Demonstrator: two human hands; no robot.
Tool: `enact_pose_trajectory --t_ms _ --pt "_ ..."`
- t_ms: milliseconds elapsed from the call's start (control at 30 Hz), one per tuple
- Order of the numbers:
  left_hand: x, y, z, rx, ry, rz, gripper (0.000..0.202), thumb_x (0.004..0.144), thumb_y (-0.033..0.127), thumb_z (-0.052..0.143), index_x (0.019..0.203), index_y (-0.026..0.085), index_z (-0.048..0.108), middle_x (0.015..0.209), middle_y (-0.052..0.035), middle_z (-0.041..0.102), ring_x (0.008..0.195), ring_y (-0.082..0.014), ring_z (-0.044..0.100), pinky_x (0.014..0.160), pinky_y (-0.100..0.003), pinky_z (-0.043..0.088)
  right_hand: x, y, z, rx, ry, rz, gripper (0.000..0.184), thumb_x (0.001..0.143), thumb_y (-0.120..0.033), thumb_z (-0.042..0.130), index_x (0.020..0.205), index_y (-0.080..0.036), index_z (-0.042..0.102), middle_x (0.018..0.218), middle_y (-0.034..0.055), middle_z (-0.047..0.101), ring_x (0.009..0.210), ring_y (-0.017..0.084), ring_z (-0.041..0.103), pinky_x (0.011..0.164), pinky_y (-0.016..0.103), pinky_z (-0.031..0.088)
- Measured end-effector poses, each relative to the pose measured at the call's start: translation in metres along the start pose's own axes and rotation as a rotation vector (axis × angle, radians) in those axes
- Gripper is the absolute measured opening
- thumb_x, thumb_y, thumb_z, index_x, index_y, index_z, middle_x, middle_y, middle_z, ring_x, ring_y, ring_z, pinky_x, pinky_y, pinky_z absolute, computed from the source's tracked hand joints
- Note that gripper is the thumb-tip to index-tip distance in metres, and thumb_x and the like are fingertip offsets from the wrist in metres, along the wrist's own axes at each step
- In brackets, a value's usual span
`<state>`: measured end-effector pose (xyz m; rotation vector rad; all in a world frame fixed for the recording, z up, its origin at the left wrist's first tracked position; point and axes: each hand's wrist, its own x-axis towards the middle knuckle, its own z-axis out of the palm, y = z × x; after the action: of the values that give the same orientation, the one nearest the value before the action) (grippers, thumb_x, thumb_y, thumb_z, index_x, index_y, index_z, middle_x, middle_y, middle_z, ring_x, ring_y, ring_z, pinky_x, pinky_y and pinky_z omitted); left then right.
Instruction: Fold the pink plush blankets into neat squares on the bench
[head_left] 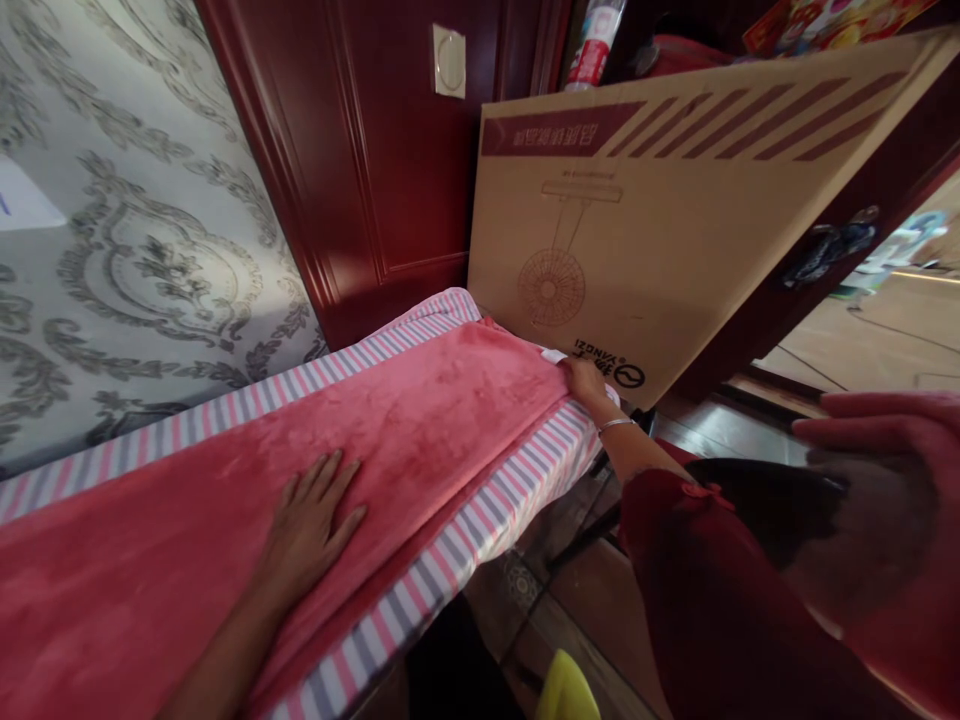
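A long folded pink plush blanket lies over a striped sheet on a narrow bed-like surface. My left hand rests flat on the blanket near its front fold, palm down with the fingers spread. At the blanket's far right corner, my right hand is closed on the edge, its fingertips partly hidden. A small white label sticks out beside those fingers.
Behind the far end stands a large cardboard box with a fan drawing, against a dark red wooden panel. Patterned wallpaper borders the left side. A plastic bottle is behind the box, and pink fabric hangs at right.
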<state>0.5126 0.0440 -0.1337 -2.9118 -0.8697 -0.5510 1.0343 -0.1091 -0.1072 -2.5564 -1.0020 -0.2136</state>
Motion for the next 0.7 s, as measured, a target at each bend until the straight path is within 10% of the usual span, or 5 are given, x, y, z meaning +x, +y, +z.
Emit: enact_pose_trajectory --t_ms 200,367,533,700 --pt "0.002 0.011 -0.015 -0.052 0.054 0.009 0.052 0.098 0.046 0.041 0.138 0.02 0.059 0.153 -0.0135 0.05 0.143 -0.0334 0.043 0.118 -0.056 0.034 -0.01 0.002 -0.004 -0.087 0.03 0.153 0.043 0.099 -0.027 0.043 0.124 -0.006 0.07 0.127 0.0266 0.065 0.121 0.034 0.058 0.098 0.04 0.044" --pt "0.009 0.067 -0.031 -0.131 -0.047 0.185 0.043 0.099 0.047 0.044 0.123 0.02 0.067 0.13 -0.0131 0.066 0.122 -0.0296 0.059 0.107 -0.047 0.046 -0.014 0.002 -0.006 -0.073 -0.004 0.185 0.041 0.099 -0.03 0.048 0.123 -0.005 0.07 0.124 0.0263 0.065 0.116 0.032 0.062 0.095 0.036 0.047" --pt "0.028 0.118 -0.022 -0.115 -0.193 0.202 0.031 0.098 0.031 0.048 0.118 0.016 0.067 0.117 -0.0153 0.066 0.11 -0.0292 0.062 0.097 -0.046 0.05 -0.009 0.003 -0.007 -0.04 -0.024 0.229 0.041 0.101 -0.031 0.045 0.122 -0.007 0.071 0.118 0.0239 0.068 0.108 0.031 0.066 0.09 0.036 0.049" --pt "0.027 0.124 -0.007 -0.146 -0.134 0.198 0.03 0.1 0.016 0.037 0.104 0.018 0.067 0.094 -0.0103 0.066 0.094 -0.0241 0.063 0.089 -0.04 0.051 -0.01 0.008 -0.004 -0.023 0.016 0.265 0.041 0.1 -0.021 0.04 0.126 -0.006 0.068 0.12 0.026 0.066 0.107 0.031 0.066 0.089 0.037 0.049"
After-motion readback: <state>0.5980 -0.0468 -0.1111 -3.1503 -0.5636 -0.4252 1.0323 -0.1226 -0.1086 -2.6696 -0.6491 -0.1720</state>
